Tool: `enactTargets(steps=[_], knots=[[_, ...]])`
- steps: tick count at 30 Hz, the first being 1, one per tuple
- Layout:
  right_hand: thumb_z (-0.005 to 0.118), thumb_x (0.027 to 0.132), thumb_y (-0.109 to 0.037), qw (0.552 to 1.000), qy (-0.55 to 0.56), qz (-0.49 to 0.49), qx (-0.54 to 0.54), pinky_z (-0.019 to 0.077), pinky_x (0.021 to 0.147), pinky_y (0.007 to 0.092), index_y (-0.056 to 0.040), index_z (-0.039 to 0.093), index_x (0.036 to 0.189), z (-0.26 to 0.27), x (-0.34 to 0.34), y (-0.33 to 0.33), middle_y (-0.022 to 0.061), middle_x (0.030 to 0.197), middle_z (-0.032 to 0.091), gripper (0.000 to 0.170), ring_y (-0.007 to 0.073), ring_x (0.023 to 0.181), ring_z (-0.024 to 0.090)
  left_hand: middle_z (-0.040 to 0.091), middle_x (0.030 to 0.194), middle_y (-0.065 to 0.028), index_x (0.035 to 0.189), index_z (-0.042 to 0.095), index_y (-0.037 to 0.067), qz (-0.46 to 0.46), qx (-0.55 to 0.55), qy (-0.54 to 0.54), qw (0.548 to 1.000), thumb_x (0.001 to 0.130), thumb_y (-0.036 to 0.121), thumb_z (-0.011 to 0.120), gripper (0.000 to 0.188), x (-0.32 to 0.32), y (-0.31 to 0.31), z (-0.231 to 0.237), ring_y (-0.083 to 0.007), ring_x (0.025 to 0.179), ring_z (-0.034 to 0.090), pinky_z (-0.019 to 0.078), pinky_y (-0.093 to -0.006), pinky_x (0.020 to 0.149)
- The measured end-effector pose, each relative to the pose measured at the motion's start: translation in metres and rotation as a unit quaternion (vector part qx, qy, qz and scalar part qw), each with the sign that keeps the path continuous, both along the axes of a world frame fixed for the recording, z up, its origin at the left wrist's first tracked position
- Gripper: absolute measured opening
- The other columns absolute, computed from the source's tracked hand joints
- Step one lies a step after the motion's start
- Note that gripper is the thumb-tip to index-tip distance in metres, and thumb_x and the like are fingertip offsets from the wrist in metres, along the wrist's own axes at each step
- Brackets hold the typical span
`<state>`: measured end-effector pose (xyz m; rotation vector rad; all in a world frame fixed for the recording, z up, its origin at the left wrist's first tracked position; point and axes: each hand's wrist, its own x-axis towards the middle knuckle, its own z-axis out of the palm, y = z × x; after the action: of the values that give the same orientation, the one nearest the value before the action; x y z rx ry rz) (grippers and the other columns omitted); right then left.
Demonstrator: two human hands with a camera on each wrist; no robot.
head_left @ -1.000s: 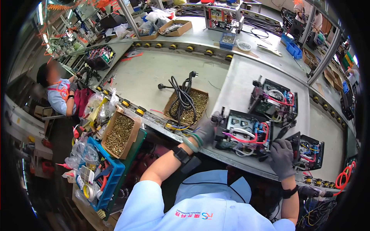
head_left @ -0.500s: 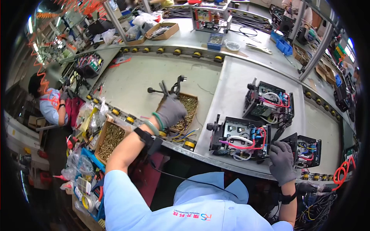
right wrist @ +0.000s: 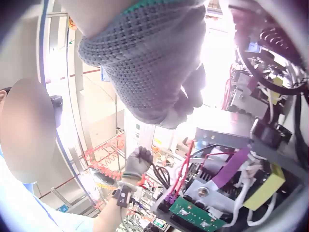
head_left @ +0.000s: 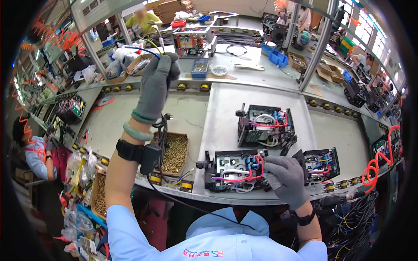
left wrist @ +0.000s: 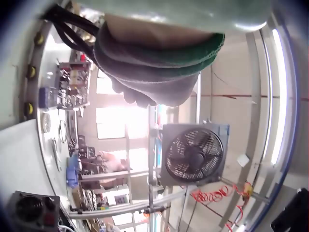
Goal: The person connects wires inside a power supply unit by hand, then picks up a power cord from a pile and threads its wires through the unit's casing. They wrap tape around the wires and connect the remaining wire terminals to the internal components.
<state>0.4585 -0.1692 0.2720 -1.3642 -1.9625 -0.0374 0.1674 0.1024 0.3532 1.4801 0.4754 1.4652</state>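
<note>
Your left hand raised, gripping black cable, your right hand at the front-left wired unit, its grip unclear.

Black cable, partly hidden by left hand; pale patch under right hand, not identifiable; dark unit, cropped by left wrist view's lower edge.

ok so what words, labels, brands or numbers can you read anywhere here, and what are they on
"瑞升科技", probably: red characters, upside down in the head view, on the shirt.
"RS", likely: stylised logo beside them, same shirt.
Small line by the characters: too small to read surely.
White mark on the wrist device: too small to read.
Near unit: no lettering I can make out.
</note>
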Motion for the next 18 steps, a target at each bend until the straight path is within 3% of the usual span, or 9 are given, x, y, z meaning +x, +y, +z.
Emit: enactTargets(steps=[3,5,7,10,11,13,16,17,18], knots=[[0.074,0.082,-0.016,0.999,0.018,0.041,-0.001,0.0525,0.083,0.0401,-0.0103,0.071,0.109,0.008,-0.008,0.01,0.0094,0.112,0.071,0.028,0.0297,0.096,0.069,0.062,0.089,-0.0028,0.124,0.058,-0.002,-0.07,-0.009,0.082,0.994,0.109,0.03,0.038,0.04,0.025,-0.04,0.026,-0.0105,0.079,0.059,0.0493,-0.0262,0.074],[0.075,0.082,-0.015,0.996,0.07,0.048,-0.017,0.0536,0.084,0.0401,-0.0097,0.069,0.115,0.008,-0.015,0.018,0.0108,0.116,0.07,0.034,0.0317,0.099,0.068,0.062,0.087,-0.0033,0.126,0.057,-0.002,-0.129,-0.002,0.073,0.989,0.11,0.033,0.035,0.045,0.034,-0.051,0.005,-0.013,0.079,0.061,0.05,-0.0286,0.074],[0.077,0.082,-0.014,0.988,0.137,0.065,-0.035,0.0516,0.096,0.0391,-0.0028,0.062,0.127,0.007,-0.021,0.028,0.0181,0.124,0.066,0.049,0.0323,0.112,0.066,0.062,0.085,-0.0035,0.125,0.057,-0.003,-0.14,-0.07,0.125,0.98,0.109,0.03,0.038,0.041,0.04,-0.089,-0.009,-0.0149,0.079,0.061,0.0508,-0.0303,0.076],[0.078,0.079,-0.009,0.979,0.177,0.087,-0.043,0.05,0.101,0.0366,0.0001,0.051,0.14,0.011,-0.042,0.058,0.0189,0.132,0.06,0.067,0.0316,0.117,0.063,0.061,0.084,-0.003,0.121,0.06,-0.001,-0.211,-0.137,0.093,0.963,0.108,0.025,0.042,0.034,0.048,-0.122,-0.052,-0.0136,0.081,0.061,0.051,-0.0291,0.077],[0.077,0.083,-0.016,0.969,0.209,0.121,-0.059,0.0524,0.09,0.0411,-0.0068,0.059,0.128,0.014,-0.056,0.072,0.0176,0.12,0.064,0.049,0.0339,0.106,0.064,0.061,0.084,-0.0028,0.119,0.062,-0.001,-0.216,-0.168,0.081,0.958,0.108,0.022,0.043,0.032,0.049,-0.132,-0.06,-0.013,0.081,0.06,0.051,-0.0289,0.076],[0.073,0.085,-0.016,0.956,0.137,0.111,-0.235,0.0523,0.082,0.0434,-0.0107,0.062,0.11,0.0,-0.075,0.089,0.0127,0.1,0.066,0.028,0.0349,0.095,0.064,0.06,0.084,-0.0027,0.116,0.064,0.001,-0.229,-0.197,0.041,0.952,0.108,0.021,0.043,0.03,0.045,-0.15,-0.056,-0.0124,0.082,0.059,0.0494,-0.0292,0.075],[0.067,0.084,-0.012,0.984,0.106,0.144,-0.024,0.0475,0.077,0.0434,-0.0164,0.059,0.087,-0.01,-0.104,0.105,0.004,0.077,0.065,0.009,0.0289,0.082,0.065,0.06,0.085,-0.0017,0.114,0.064,0.001,-0.159,-0.149,0.029,0.976,0.108,0.02,0.044,0.029,0.024,-0.151,-0.049,-0.01,0.079,0.056,0.0485,-0.0263,0.07],[0.065,0.085,-0.015,0.994,0.013,0.11,-0.002,0.0457,0.079,0.0432,-0.017,0.061,0.083,-0.005,-0.111,0.103,0.0031,0.076,0.066,0.005,0.0267,0.08,0.066,0.06,0.086,-0.0003,0.114,0.064,0.001,-0.141,-0.128,0.0,0.982,0.108,0.021,0.044,0.029,0.014,-0.149,-0.046,-0.0072,0.076,0.056,0.0484,-0.0225,0.067],[0.065,0.085,-0.016,0.994,-0.018,0.106,0.001,0.0455,0.077,0.0427,-0.0163,0.062,0.083,-0.008,-0.119,0.105,0.0032,0.076,0.066,0.004,0.0262,0.078,0.066,0.057,0.084,-0.003,0.111,0.061,0.0,-0.131,-0.078,0.004,0.988,0.107,0.014,0.041,0.025,0.002,-0.153,-0.027,-0.0123,0.073,0.05,0.0477,-0.0297,0.071]])
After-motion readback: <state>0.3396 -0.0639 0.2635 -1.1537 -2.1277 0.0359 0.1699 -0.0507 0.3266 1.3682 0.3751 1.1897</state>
